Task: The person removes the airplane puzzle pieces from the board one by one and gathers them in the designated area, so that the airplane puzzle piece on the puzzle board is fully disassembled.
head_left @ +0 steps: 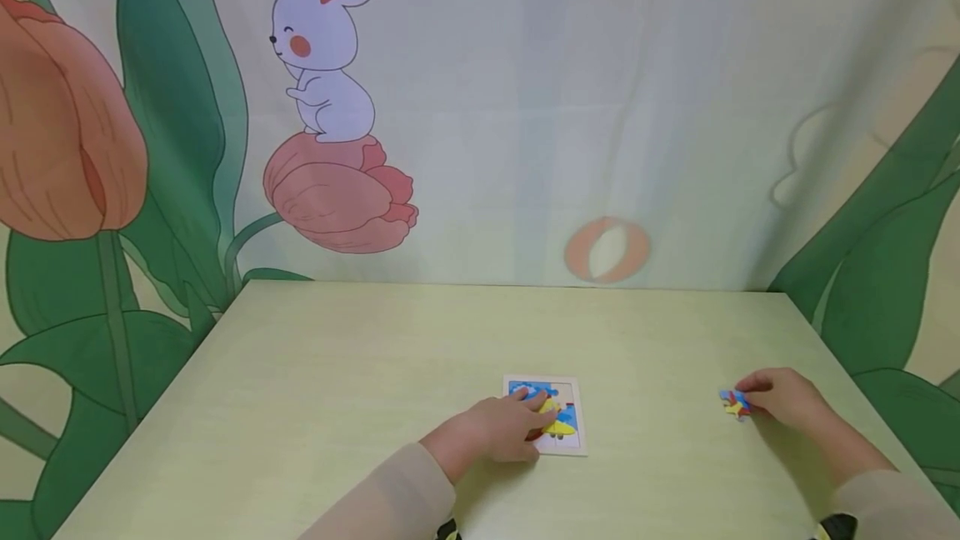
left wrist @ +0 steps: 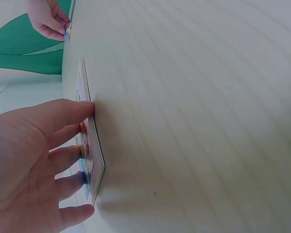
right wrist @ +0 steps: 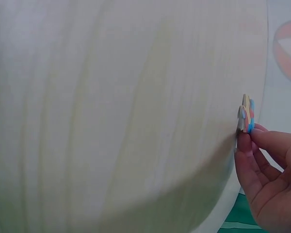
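A small framed jigsaw puzzle (head_left: 576, 440) with a blue and yellow picture lies flat on the table. My left hand (head_left: 504, 429) rests on it, its fingers spread over the picture and its thumb at the near edge. In the left wrist view the fingertips of the left hand (left wrist: 36, 155) touch the puzzle's board (left wrist: 94, 150). A pale patch shows at the picture's upper right. Off to the right, my right hand (head_left: 791, 397) pinches colourful jigsaw pieces (head_left: 735, 405) between thumb and fingers. The right wrist view shows these pieces (right wrist: 246, 115) edge-on, seemingly stacked; their number is unclear.
The pale wooden table (head_left: 337, 357) reaches back to a printed curtain (head_left: 480, 107) with a rabbit and tulips. Bare tabletop lies between the two hands and to the left of the puzzle.
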